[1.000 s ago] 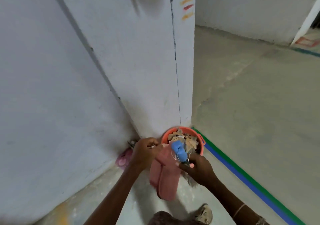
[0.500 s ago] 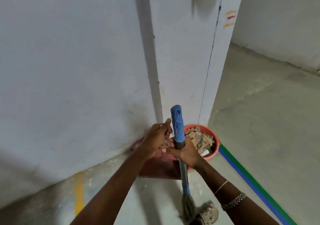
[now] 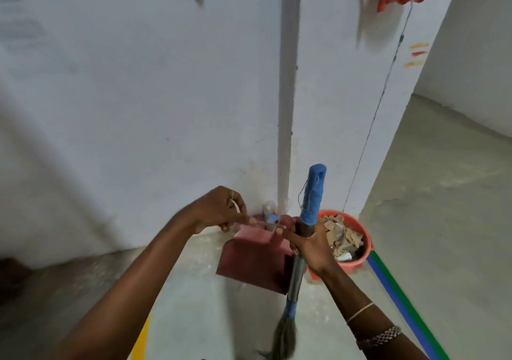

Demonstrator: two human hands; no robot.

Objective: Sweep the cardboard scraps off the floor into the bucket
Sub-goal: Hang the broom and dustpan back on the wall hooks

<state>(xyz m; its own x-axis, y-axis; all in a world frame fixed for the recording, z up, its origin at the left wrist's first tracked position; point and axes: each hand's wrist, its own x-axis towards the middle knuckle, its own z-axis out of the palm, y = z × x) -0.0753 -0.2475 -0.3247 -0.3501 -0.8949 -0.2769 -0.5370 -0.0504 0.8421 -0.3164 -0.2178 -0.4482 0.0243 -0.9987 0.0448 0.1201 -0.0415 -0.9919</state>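
cardboard scraps [image 3: 342,235] piled in orange bucket [image 3: 357,261], just beside dustpan [image 3: 255,260]; i see none on floor [image 3: 443,221] in view. right hand [image 3: 313,244] grasps broom [image 3: 311,193] upright. left hand [image 3: 219,210] pinches thin piece [image 3: 266,223] at dustpan top, can't tell what. i judge sweeping about done, tools left to stow.

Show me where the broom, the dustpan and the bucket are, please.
Broom [image 3: 295,276]: head view, on the bare metal shaft above the bristles.
Dustpan [image 3: 250,261]: head view, on its broad red pan.
Bucket [image 3: 353,265]: head view, on its orange outer wall.
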